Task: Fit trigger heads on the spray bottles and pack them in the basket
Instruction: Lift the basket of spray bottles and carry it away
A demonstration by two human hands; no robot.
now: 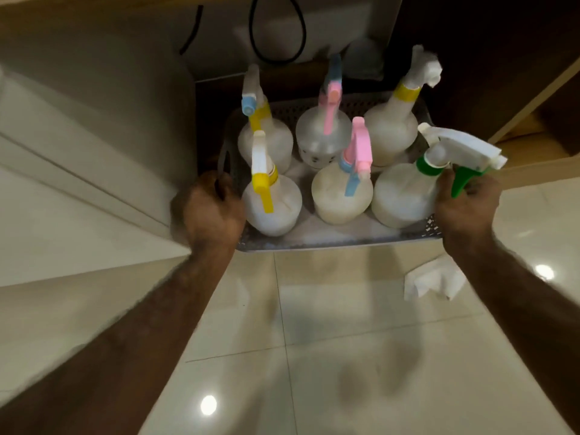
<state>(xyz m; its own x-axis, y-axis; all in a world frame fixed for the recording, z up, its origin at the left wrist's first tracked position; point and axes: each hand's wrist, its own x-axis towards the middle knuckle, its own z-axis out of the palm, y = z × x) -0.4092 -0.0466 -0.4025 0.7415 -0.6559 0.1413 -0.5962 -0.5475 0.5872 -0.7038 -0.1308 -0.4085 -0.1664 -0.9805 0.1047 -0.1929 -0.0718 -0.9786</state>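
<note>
1. Six frosted, round-bodied bottles (340,196) with coloured plastic triggers stand in a perforated grey basket (434,226).
2. Left hand (213,208) grips the basket's handle; right hand (467,205) clasps its right rim.
3. A crumpled tissue (433,281) lies on the glossy tiled floor (345,324) nearby.

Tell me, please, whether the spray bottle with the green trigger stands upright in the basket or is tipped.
Tipped. The green-trigger bottle leans right, toward the right hand at the basket's right edge.

No readable text, bottles (342,196) unlabelled (faint dots only), basket (314,243) plain
</note>
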